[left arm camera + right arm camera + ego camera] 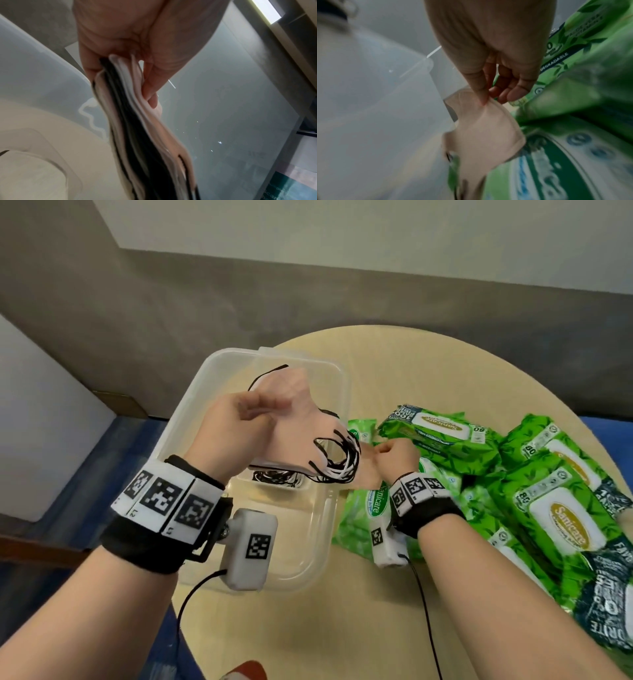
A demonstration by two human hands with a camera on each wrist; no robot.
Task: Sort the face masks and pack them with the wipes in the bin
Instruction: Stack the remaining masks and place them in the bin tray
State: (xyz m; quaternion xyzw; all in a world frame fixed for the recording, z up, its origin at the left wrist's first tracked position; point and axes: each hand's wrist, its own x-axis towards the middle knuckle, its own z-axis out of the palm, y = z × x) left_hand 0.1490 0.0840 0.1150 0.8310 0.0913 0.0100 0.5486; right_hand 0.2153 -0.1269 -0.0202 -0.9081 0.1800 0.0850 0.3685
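Note:
My left hand (239, 419) grips a stack of face masks (294, 419) above the clear plastic bin (318, 529); black and white ear loops hang from it. In the left wrist view the stack (137, 121) shows pink, white and black layers pinched between thumb and fingers (150, 83). My right hand (394, 455) pinches one pink mask (484, 136) by its edge, just right of the bin, over the wipes. More masks with black loops (277, 475) lie on the bin's floor.
Several green packs of wipes (555, 508) are heaped on the right half of the round beige table (342, 628); one pack (363, 508) lies against the bin's right wall. Blue floor and a grey wall lie beyond the table edge.

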